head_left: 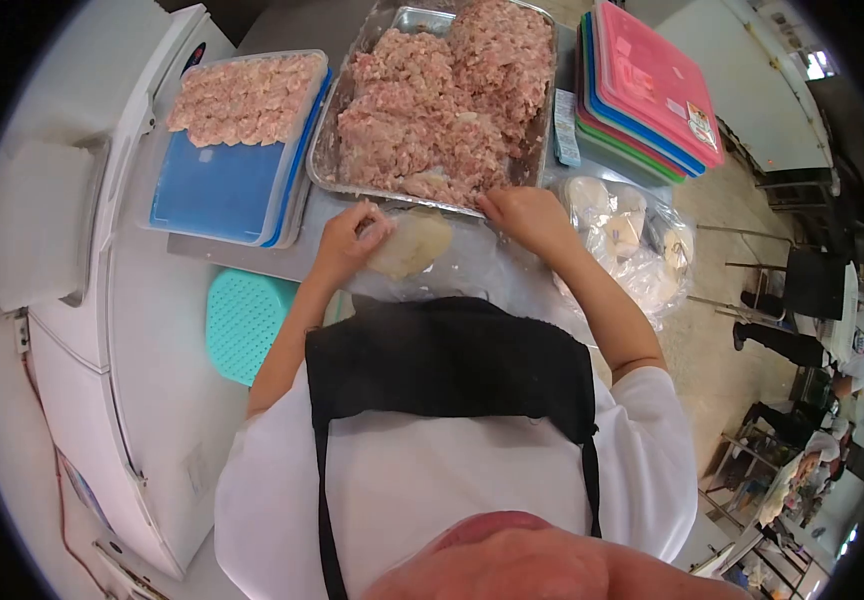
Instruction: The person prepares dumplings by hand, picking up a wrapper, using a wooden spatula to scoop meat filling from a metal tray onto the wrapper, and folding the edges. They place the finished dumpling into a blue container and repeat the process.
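Observation:
A round, pale dough wrapper lies on clear plastic at the table's near edge. Beside its left edge is my left hand, thumb and fingers curled together; whatever is between the fingertips is too small to make out. My right hand reaches to the near right corner of a metal tray, its fingers pressed together at the rim against the minced meat. What those fingers hold is hidden. The mince is heaped high across the tray.
A blue-bottomed plastic container on the left holds rows of meat-coloured pieces. Colored lids are stacked at the right, near a clear bag of pale round dough pieces. A turquoise perforated basket sits lower left. People work far right.

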